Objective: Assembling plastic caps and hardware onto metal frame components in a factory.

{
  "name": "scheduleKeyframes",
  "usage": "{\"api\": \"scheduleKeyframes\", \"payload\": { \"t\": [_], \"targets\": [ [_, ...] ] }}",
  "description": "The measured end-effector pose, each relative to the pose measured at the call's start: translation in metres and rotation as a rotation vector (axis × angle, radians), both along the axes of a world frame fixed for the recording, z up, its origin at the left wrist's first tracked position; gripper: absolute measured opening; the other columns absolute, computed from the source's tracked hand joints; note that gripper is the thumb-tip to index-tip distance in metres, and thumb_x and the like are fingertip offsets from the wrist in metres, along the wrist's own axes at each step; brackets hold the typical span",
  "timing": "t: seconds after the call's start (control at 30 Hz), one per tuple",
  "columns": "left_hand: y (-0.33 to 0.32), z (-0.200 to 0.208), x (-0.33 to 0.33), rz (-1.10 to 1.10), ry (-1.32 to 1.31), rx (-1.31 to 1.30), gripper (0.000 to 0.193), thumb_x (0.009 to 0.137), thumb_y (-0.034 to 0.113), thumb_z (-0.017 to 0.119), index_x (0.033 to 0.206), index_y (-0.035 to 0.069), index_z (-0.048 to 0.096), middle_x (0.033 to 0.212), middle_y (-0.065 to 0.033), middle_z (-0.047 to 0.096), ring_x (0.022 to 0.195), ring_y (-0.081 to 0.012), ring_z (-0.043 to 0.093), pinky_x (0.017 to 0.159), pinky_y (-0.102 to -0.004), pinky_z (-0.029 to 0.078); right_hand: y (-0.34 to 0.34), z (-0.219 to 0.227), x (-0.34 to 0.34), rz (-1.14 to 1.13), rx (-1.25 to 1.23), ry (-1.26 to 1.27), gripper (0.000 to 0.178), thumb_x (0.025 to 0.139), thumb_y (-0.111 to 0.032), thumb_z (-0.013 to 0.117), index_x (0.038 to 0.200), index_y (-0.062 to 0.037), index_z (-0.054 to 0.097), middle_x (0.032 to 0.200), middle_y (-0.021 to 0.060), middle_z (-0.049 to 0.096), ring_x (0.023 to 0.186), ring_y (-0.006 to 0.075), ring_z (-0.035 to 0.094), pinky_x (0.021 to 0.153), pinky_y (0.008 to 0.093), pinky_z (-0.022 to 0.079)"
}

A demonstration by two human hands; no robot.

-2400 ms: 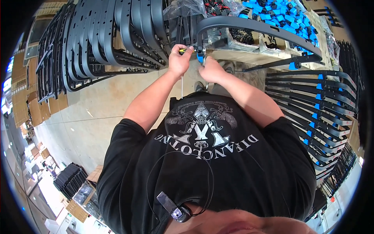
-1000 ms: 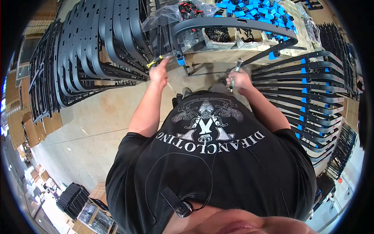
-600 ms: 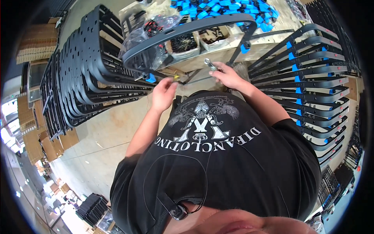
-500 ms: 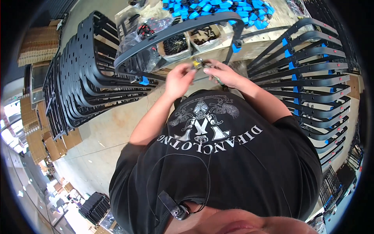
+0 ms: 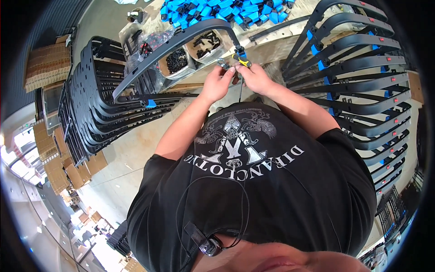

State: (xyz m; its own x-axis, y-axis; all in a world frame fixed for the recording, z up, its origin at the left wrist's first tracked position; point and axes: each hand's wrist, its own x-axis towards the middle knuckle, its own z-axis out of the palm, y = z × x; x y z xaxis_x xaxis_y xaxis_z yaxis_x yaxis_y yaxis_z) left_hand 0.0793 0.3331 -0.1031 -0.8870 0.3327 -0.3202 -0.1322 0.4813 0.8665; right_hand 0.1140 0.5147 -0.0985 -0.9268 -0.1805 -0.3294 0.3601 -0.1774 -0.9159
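My left hand [image 5: 217,85] is closed around a metal tool with a ring-shaped end [image 5: 220,61], which looks like a wrench. My right hand [image 5: 257,79] grips a yellow-and-black handled screwdriver [image 5: 242,60]; its handle sticks out above the fingers. Both hands are close together, thumbs nearly touching, just below the right corner of a black curved metal frame [image 5: 174,43]. A small blue piece [image 5: 241,51] is fitted at that corner, and another blue piece [image 5: 151,104] sits on the frame's left part. Fingers hide whatever lies between the hands.
Beyond the frame, a workbench holds a heap of blue plastic parts [image 5: 222,11] and two boxes of small black parts [image 5: 176,61]. Stacked black frames [image 5: 86,97] stand at left, and more with blue pieces [image 5: 362,93] at right. Cardboard stacks [image 5: 47,63] lie far left.
The hands have risen toward the frame's right corner. The yellow-handled tool, earlier between both hands, now sits in the right hand. The whole view has shifted, so the bench appears further left.
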Motion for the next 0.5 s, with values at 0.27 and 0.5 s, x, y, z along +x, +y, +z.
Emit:
{"api": "scheduleKeyframes", "payload": {
  "t": [0.27,0.5],
  "targets": [
    [0.028,-0.024,-0.004,0.087,0.162,-0.071,0.022,0.105,0.018,0.054,0.11,-0.002,0.061,0.092,-0.0106,0.071,0.07,-0.0195,0.068,0.069,-0.0347,0.057,0.04,-0.04,-0.007,-0.128,0.6,0.223,0.038,0.095,-0.022,0.053,0.125,-0.0003,0.061,0.105,0.0283,0.069,0.099,0.0463,0.067,0.089,0.0464,0.052],
    [0.04,-0.014,-0.026,0.228,-0.21,0.138,0.027,0.102,0.018,0.059,0.12,-0.003,0.059,0.087,-0.0089,0.066,0.059,-0.0141,0.06,0.051,-0.032,0.055,0.055,-0.058,-0.043,-0.438,0.513,0.148,0.039,0.096,-0.032,0.065,0.115,0.0018,0.063,0.096,0.0164,0.071,0.085,0.0238,0.068,0.077,0.0352,0.052]
  ]
}}
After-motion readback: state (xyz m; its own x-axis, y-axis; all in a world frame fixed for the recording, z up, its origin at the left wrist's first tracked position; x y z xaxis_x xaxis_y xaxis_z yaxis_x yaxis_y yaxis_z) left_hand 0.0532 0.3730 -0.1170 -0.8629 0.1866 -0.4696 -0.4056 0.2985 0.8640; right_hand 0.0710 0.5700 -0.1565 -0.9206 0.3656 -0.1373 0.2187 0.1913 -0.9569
